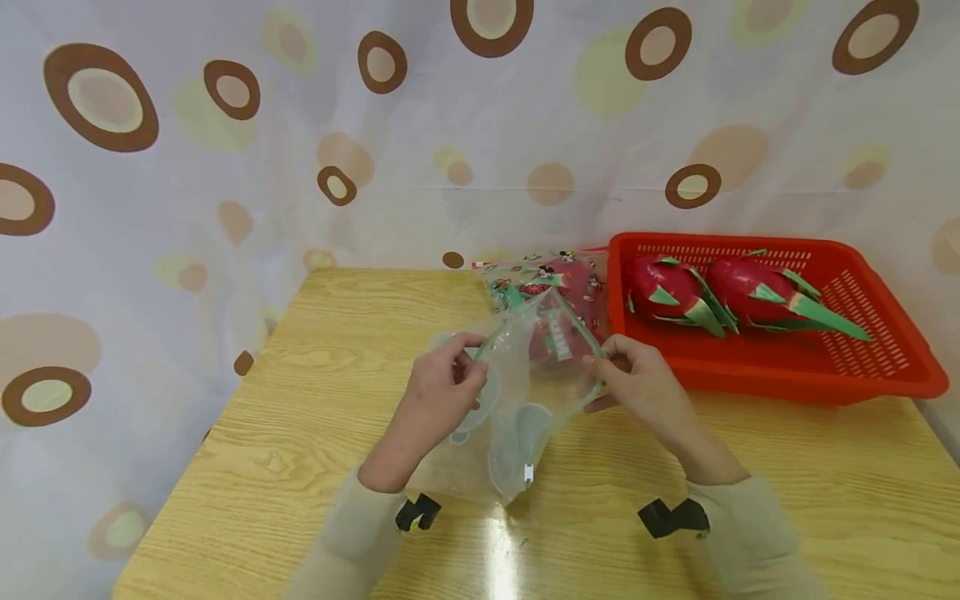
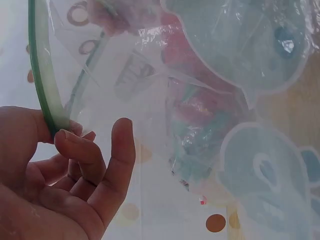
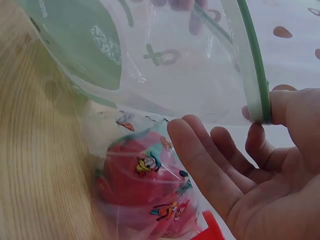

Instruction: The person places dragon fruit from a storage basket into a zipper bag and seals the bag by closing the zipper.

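Observation:
Between my two hands hangs a clear zip bag (image 1: 517, 392) with pale printed shapes and a green-edged mouth, which stands spread apart. My left hand (image 1: 447, 387) pinches one side of that mouth between thumb and finger. On the opposite side my right hand (image 1: 636, 383) pinches the green edge (image 3: 255, 65) in the same way, its other fingers stretched beneath the bag. Behind lies another clear bag (image 1: 581, 287) printed with cartoon figures, holding a red fruit (image 3: 135, 175) with green tips; the held bag partly covers it in the head view.
A red plastic basket (image 1: 780, 379) stands at the right with two dragon fruits, one (image 1: 663, 287) beside the other (image 1: 757, 292). The wooden table (image 1: 300, 400) backs onto a hanging cloth (image 1: 480, 142) printed with ovals.

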`<state>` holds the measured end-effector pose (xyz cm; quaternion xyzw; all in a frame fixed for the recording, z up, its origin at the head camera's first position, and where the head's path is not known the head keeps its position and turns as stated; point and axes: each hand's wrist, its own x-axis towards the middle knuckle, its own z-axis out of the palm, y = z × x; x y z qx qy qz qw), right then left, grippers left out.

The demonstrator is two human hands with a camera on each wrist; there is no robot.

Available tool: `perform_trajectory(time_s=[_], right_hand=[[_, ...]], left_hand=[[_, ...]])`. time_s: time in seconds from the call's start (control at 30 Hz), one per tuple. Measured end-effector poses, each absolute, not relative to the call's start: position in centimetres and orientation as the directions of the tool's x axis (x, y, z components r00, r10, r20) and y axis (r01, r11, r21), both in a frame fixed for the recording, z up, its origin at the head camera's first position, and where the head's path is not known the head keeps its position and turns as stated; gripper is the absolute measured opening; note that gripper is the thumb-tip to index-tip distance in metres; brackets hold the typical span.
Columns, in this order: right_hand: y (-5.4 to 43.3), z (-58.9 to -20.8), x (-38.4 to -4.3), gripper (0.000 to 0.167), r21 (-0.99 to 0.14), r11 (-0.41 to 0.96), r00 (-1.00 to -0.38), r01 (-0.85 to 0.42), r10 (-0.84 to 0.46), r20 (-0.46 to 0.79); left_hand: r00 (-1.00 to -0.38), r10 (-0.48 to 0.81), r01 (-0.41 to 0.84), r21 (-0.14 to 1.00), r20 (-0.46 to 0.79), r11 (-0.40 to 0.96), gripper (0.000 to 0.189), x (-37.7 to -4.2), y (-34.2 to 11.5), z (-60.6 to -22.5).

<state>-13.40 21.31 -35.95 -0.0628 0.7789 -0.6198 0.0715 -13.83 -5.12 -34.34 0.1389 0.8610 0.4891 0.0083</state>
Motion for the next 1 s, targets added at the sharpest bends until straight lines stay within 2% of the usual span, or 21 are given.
perform_trajectory(time_s=[0.2,0.33,0.47,0.63,0.8,1.0], right_hand=[[23.1,-35.6,-13.7,0.029,-0.958,0.287,-0.99,-0.009,-0.139,-0.033],[24.5,-35.2,-13.8,0.034,-0.891,0.454,-0.996,-0.01,-0.082,-0.03],[25.5,-35.0,-13.9,0.031,-0.799,0.6,-0.999,-0.019,-0.044,-0.01],[25.8,-35.0,-13.9,0.032,-0.829,0.558,-0.997,-0.033,-0.082,-0.016],[25.0,-35.4,-14.1,0.033,-0.902,0.431,-0.985,-0.039,-0.169,-0.038],[23.6,-35.0,-14.3,0.032,-0.89,0.448,-0.972,-0.083,-0.233,-0.027]], left_hand=[[-0.973,0.184,0.21,0.857,0.138,0.471,0.02,-13.8,-6.7,-34.0],[-0.981,0.137,0.188,0.862,0.139,0.471,0.014,-13.8,-8.0,-34.0],[-0.964,0.147,0.267,0.789,0.223,0.553,0.012,-13.8,-8.9,-33.8],[-0.939,0.196,0.343,0.72,0.283,0.603,0.013,-13.6,-8.9,-33.7],[-0.948,0.24,0.309,0.778,0.208,0.546,0.007,-13.5,-7.9,-33.9],[-0.954,0.231,0.283,0.82,0.189,0.497,0.009,-13.5,-6.5,-34.2]])
